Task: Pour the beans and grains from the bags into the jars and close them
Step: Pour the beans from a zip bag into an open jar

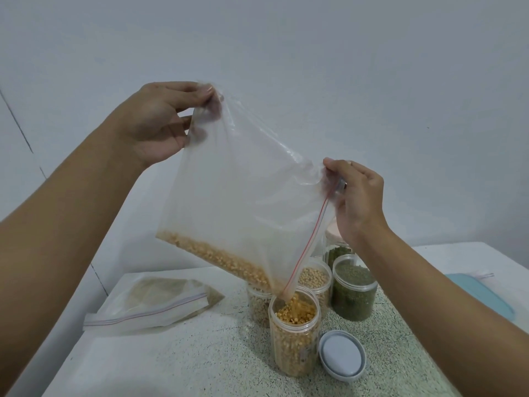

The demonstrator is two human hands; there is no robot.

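Hanging between the hands [154, 121] [357, 196] — bag [243, 196] (tilted) over jar [289, 345]

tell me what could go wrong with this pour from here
1. The front jar of yellow grains looks close to full, yet the bag holds a band more; it may overflow onto the counter.
2. The left hand and right hand both pinch the bag, so nothing steadies the jar if the bag's corner bumps it.
3. The pale bean jar and green grain jar behind look uncovered; strays could mix in.
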